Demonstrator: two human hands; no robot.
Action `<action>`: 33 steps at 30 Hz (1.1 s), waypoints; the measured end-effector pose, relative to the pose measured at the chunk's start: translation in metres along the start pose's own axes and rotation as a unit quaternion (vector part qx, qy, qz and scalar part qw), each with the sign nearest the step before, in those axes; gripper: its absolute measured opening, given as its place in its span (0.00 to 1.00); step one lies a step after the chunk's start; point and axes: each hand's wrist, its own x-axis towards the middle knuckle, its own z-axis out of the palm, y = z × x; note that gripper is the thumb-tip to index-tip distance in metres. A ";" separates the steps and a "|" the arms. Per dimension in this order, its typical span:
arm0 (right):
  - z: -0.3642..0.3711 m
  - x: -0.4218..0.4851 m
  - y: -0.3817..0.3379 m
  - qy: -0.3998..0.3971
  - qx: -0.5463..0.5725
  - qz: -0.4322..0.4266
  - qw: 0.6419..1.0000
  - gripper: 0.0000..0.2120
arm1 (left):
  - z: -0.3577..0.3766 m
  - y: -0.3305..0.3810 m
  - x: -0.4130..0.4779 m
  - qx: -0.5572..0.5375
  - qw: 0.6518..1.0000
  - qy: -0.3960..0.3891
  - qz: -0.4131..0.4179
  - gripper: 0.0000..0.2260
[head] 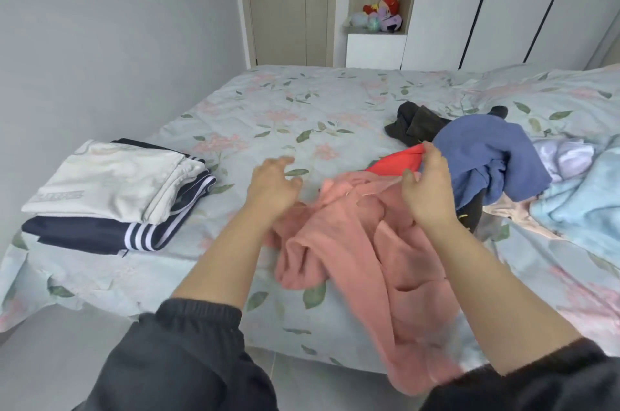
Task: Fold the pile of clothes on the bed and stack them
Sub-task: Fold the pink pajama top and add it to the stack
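1. left hand (273,187) hovers just above the bed (302,101) with fingers spread and loosely bent; it has nothing in it; it's a bit blurry
2. right hand (427,189) is curled, fingertips pinching the top edge of a red cloth (397,160), thumb down by the pink garment (362,242); can't tell if it's got the pink one too
3. pink garment is crumpled on the near side of the bed between the two forearms; its lower end hangs over the mattress edge
4. unfolded pile sits to the right: blue garment (486,155) on top, dark garment (416,123) behind it, lilac satin piece (563,155) and fluffy light-blue one (577,209) further right
5. folded stack is well apart on the left: white garment (110,179) lying on a navy striped garment (100,236)
6. background: door (285,1) and plush toys (382,16) on a shelf
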 end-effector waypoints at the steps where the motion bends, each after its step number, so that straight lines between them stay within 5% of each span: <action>1: 0.007 -0.006 0.008 -0.018 -0.018 -0.006 1.000 0.26 | 0.013 -0.009 -0.011 0.010 0.999 -0.036 -0.001 0.19; 5: 0.030 -0.034 0.037 -0.165 -0.083 0.050 0.982 0.37 | 0.053 -0.038 -0.042 0.083 0.984 -0.159 -0.014 0.24; 7: 0.031 -0.041 0.049 -0.163 -0.112 0.088 0.976 0.40 | 0.058 -0.040 -0.042 0.095 0.985 -0.145 0.005 0.26; 10: 0.023 -0.037 0.053 -0.135 -0.071 0.061 0.986 0.26 | 0.057 -0.034 -0.040 0.015 0.996 -0.083 0.037 0.29; 12: 0.015 -0.034 0.052 -0.197 0.018 0.033 0.980 0.19 | 0.058 -0.029 -0.040 -0.037 0.996 -0.059 0.059 0.30; 16: -0.017 -0.038 0.035 -0.446 0.214 0.019 0.869 0.17 | 0.062 -0.019 -0.033 -0.144 0.987 -0.001 0.068 0.30; 19: -0.041 -0.036 0.023 -0.587 0.217 -0.047 0.778 0.18 | 0.069 -0.020 -0.023 -0.155 0.985 -0.061 0.039 0.35; 21: -0.043 -0.032 0.028 -0.536 0.177 -0.046 0.824 0.25 | 0.077 -0.024 -0.021 -0.037 0.990 -0.134 0.034 0.40; 24: -0.035 -0.022 0.046 -0.241 0.009 -0.073 0.968 0.24 | 0.087 -0.028 -0.021 0.122 0.983 -0.129 0.037 0.35; 26: -0.029 -0.019 0.056 -0.075 -0.042 -0.057 0.995 0.23 | 0.086 -0.026 -0.018 0.056 0.997 -0.049 0.007 0.25; 28: -0.025 -0.017 0.062 -0.007 -0.053 -0.012 0.998 0.22 | 0.080 -0.025 -0.016 -0.101 0.992 0.036 -0.060 0.17; 31: -0.022 -0.018 0.061 0.050 -0.080 0.031 0.995 0.17 | 0.059 -0.029 -0.011 -0.345 0.889 0.228 -0.195 0.13; 33: -0.025 -0.017 0.054 0.081 -0.037 0.055 0.995 0.13 | 0.043 -0.039 -0.010 -0.380 0.824 0.342 -0.246 0.13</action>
